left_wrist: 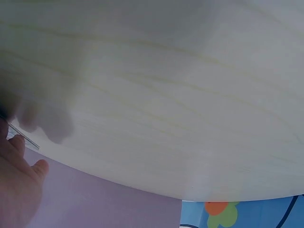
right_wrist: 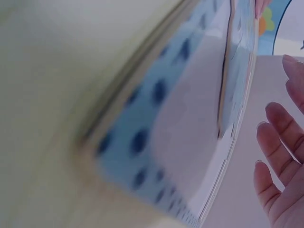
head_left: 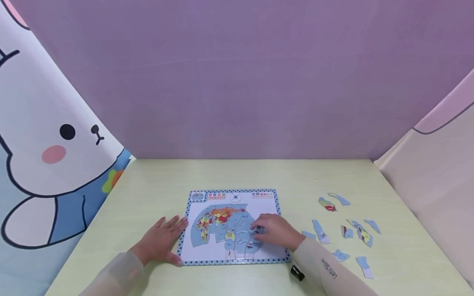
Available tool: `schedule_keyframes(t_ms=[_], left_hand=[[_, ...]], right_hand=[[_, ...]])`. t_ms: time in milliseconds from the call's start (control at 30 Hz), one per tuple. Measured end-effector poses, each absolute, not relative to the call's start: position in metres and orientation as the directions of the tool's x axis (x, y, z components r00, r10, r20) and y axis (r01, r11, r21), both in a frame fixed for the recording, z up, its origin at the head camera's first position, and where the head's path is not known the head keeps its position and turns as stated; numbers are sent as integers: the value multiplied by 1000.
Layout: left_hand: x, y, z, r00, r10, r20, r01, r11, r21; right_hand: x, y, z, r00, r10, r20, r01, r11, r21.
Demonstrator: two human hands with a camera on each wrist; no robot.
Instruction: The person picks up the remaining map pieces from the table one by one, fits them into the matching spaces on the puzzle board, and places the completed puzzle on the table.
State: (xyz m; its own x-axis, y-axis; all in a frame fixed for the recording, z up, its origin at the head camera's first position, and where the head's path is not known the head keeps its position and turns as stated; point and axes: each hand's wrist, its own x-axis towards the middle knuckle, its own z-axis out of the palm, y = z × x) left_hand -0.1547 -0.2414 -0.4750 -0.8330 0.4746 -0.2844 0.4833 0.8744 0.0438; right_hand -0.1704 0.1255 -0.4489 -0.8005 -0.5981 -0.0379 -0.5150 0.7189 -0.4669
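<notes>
A world-map jigsaw board (head_left: 266,207) with a blue dotted border lies on the table, its map partly filled with fitted pieces. My left hand (head_left: 161,240) rests at the board's left edge, fingers spread, fingertips and thumb right at the border. Over the right side of the map is my right hand (head_left: 275,231), its fingers loosely bent above the fitted blue pieces (head_left: 242,230). In the right wrist view the fingers (right_wrist: 275,147) are apart, with no piece showing between them. The dotted corner of the board (right_wrist: 137,142) fills the middle of that view.
Several loose puzzle pieces lie right of the board, among them a long blue one (head_left: 320,232), a red-and-green one (head_left: 327,204) and a yellow-and-blue one (head_left: 363,235). A small black object (head_left: 297,273) sits by the right sleeve. A purple backdrop (head_left: 252,82) rises behind the table.
</notes>
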Motion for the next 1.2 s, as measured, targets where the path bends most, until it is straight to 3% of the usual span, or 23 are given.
schedule_keyframes(t_ms=[367,733,1200], left_hand=[[-156,-242,-476,-830,480,-283,489,871,43],[-156,-243,-478,-836,470,-283,472,879,65],[-155,-241,-476,-841,446,-306,436,894,104]], right_hand=[[-165,154,-452,-821,-569,-45,-496,749,-439],[-159,193,-450,-872,-487,-42,-392,748,-536],[-151,256,-469,-917,-398,-5,-328,763,-557]])
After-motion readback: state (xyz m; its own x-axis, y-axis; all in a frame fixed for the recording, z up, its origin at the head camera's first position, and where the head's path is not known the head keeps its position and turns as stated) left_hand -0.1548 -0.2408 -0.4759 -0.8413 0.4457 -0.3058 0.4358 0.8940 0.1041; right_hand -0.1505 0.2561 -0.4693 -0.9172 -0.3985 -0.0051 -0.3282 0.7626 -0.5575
